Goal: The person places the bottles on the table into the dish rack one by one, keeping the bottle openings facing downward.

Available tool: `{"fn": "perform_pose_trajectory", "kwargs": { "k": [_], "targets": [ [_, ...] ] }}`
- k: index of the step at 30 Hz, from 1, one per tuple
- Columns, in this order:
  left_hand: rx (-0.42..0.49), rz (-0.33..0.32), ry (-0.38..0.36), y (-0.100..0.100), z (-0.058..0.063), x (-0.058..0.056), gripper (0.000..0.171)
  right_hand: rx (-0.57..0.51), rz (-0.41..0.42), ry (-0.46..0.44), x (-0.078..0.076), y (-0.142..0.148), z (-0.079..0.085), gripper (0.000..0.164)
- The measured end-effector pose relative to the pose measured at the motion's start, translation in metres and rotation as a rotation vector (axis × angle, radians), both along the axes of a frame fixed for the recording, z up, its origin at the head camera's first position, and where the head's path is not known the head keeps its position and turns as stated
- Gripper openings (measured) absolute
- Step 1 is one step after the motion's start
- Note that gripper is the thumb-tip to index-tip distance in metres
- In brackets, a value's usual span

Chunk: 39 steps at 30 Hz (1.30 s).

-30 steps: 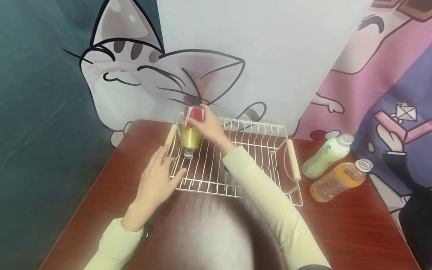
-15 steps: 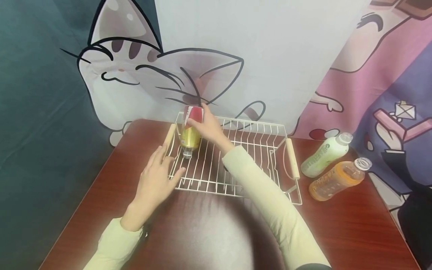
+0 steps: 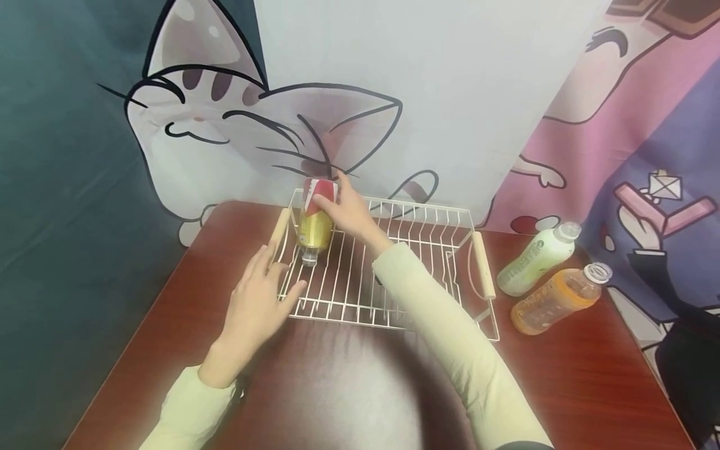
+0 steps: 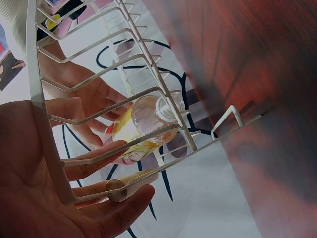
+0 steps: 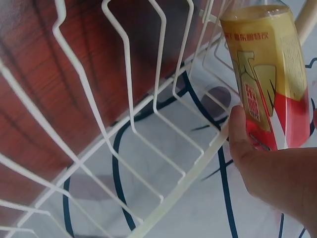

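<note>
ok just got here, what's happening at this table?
Someone's right hand grips a red-and-yellow bottle near its base, neck pointing down, at the left end of a white wire rack. I can't tell whether the wires carry any of its weight. The left hand is open at the rack's left wooden handle. A green bottle and an orange bottle stand on the table, off the rack's right end.

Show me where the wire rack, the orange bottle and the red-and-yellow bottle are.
Wire rack (image 3: 484, 265), head view: on its right wooden handle.
Orange bottle (image 3: 554, 301), head view: on the middle of its body.
Red-and-yellow bottle (image 5: 267, 82), right wrist view: on its label's yellow part.
</note>
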<state>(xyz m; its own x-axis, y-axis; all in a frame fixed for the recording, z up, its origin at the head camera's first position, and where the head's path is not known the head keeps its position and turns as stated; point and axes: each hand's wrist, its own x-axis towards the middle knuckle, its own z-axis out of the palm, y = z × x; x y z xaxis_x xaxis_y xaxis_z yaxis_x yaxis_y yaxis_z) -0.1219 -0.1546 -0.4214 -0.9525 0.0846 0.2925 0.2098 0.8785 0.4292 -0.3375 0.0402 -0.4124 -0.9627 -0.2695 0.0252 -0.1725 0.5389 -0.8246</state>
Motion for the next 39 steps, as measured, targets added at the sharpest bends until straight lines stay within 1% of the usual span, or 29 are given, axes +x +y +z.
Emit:
{"fn": "perform_pose_trajectory", "kwargs": {
  "k": [4,6,10,13,17,20,24,27,29,33,35,39],
  "targets": [
    [0.007,-0.011,-0.001,0.001,0.0,0.0,0.051,0.021,-0.001,0.035,0.009,0.013,0.013,0.105],
    [0.013,-0.013,0.007,0.001,-0.001,0.0,0.05,0.063,-0.004,0.052,0.035,0.019,0.043,0.096],
    [0.025,-0.005,0.039,0.0,-0.003,0.0,0.048,0.142,0.019,0.159,0.05,0.038,0.06,0.091],
    [0.029,-0.003,0.054,-0.001,-0.004,-0.001,0.049,0.22,0.035,0.219,0.059,0.054,0.067,0.088],
    [0.031,-0.01,0.041,0.0,-0.006,-0.003,0.049,0.313,0.04,0.277,0.074,0.079,0.072,0.08],
    [0.031,-0.013,0.023,0.0,-0.007,-0.003,0.05,0.375,0.033,0.322,0.087,0.092,0.076,0.069],
    [0.035,-0.009,0.024,0.0,-0.006,-0.002,0.049,0.432,0.044,0.412,0.104,0.103,0.079,0.054],
    [0.044,-0.007,0.032,0.0,-0.007,-0.001,0.046,0.452,0.043,0.502,0.118,0.109,0.078,0.045],
    [0.05,-0.005,0.033,-0.001,-0.006,0.0,0.045,0.443,0.031,0.564,0.13,0.114,0.077,0.043],
    [0.052,-0.002,0.021,-0.001,-0.005,0.0,0.045,0.366,-0.006,0.698,0.155,0.13,0.074,0.039],
    [0.056,-0.003,0.021,-0.001,-0.006,0.0,0.045,0.325,-0.042,0.758,0.166,0.14,0.072,0.037],
    [0.065,-0.008,0.029,0.0,-0.006,-0.001,0.045,0.269,-0.119,0.842,0.189,0.16,0.067,0.036]
  ]
}}
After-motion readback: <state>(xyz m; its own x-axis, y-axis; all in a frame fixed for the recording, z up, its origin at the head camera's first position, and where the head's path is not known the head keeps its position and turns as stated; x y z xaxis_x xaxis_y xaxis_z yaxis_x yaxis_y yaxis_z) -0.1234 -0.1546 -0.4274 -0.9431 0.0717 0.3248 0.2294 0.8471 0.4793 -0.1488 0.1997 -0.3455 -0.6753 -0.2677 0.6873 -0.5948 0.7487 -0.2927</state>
